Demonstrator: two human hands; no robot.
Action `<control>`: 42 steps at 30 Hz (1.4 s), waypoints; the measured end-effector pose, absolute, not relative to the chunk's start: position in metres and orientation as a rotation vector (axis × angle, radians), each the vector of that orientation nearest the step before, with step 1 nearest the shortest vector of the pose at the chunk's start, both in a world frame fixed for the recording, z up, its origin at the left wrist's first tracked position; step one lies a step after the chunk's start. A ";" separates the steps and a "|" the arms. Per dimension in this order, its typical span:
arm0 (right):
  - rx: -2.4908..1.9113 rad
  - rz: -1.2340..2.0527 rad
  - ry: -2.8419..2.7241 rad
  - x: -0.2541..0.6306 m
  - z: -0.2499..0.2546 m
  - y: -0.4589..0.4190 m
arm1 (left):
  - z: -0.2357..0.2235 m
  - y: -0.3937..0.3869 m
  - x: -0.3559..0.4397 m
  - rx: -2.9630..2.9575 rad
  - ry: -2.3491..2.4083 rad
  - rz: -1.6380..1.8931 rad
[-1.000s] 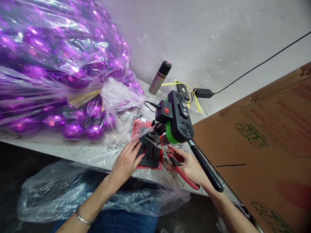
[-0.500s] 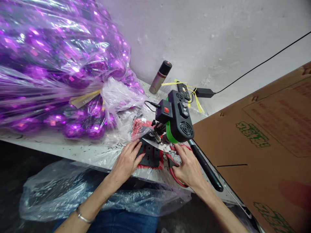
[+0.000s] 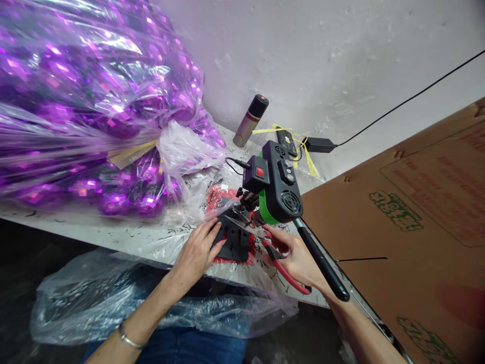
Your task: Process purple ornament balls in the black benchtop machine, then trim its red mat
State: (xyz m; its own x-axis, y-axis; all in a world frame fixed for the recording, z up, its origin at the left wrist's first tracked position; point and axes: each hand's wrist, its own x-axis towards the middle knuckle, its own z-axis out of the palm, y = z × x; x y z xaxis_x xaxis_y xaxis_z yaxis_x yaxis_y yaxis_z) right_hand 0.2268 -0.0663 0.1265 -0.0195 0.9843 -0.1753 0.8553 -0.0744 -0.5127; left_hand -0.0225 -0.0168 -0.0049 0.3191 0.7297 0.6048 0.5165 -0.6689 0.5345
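My left hand rests at the left edge of a black slotted base plate, its fingers stretched out and thumb apart. Red-handled scissors are in my right hand, fingers wrapped about the handles. Their blades reach left over the plate, below the machine's head. That small black machine has a green band, a red switch and a long lever on its right. Beneath the plate shows a red sheet. What lies at the blade tips is too small to make out.
Clear bags of shiny purple balls fill the left of the white table. Behind the machine are a spray can, yellow ties and a black power adapter. A cardboard box stands right; clear plastic hangs over the front edge.
My right hand has shifted slightly right and turned with the scissors, whose handles now slant down to the right. The handles look closer together. My left hand has stayed in place.
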 end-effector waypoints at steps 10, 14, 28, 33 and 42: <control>-2.098 0.806 -1.904 0.218 0.133 -0.072 | -0.001 -0.018 -0.023 2.331 1.143 1.259; -1.964 0.143 -2.176 0.218 0.114 -0.081 | -0.002 -0.018 -0.023 2.326 1.142 1.235; -1.890 -0.022 -2.230 0.225 0.110 -0.082 | -0.003 -0.018 -0.024 2.306 1.136 1.221; -1.865 0.009 -2.226 0.219 0.114 -0.075 | -0.004 -0.018 -0.024 2.338 1.152 1.237; -1.820 -0.127 -2.246 0.209 0.108 -0.070 | -0.003 -0.018 -0.023 2.329 1.155 1.251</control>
State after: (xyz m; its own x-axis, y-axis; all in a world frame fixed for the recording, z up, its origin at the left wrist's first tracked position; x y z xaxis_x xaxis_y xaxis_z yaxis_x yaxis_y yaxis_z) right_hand 0.2090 -0.0703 0.1081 -0.1905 0.9507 0.2445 0.9722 0.2172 -0.0871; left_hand -0.0234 -0.0178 -0.0035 0.3152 0.7457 0.5871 0.5257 -0.6522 0.5462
